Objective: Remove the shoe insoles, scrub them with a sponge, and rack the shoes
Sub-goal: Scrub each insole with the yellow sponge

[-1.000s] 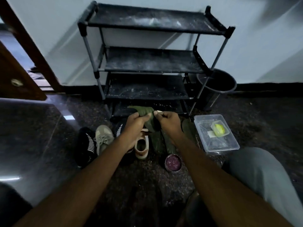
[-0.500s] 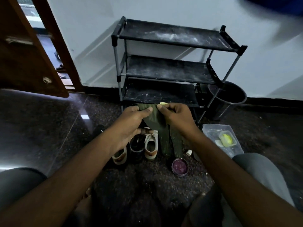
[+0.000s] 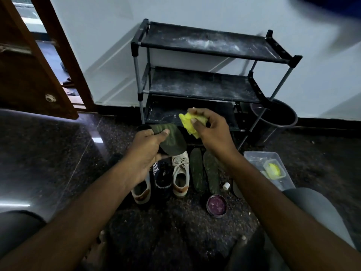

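Note:
My left hand (image 3: 145, 151) grips a dark green insole (image 3: 172, 140) by its edge, thumb on top, holding it above the shoes. My right hand (image 3: 212, 130) pinches a crumpled yellow sponge (image 3: 190, 123) just right of the insole, a small gap between them. On the floor below stand two beige sneakers (image 3: 180, 178) with a black shoe (image 3: 162, 177) between them. Two more green insoles (image 3: 210, 171) lie flat beside them. The black three-tier shoe rack (image 3: 197, 85) stands behind against the wall.
A small round tin with purple contents (image 3: 216, 205) and a white cap (image 3: 226, 185) sit on the floor. A clear plastic box (image 3: 254, 156) holding a yellow item is at right. A black bucket (image 3: 284, 120) stands beside the rack. A wooden door (image 3: 29, 75) is at left.
Both hands held the insole before. My right hand has let go and lifted away right with the yellow sponge; my left hand has lowered and tilted the insole.

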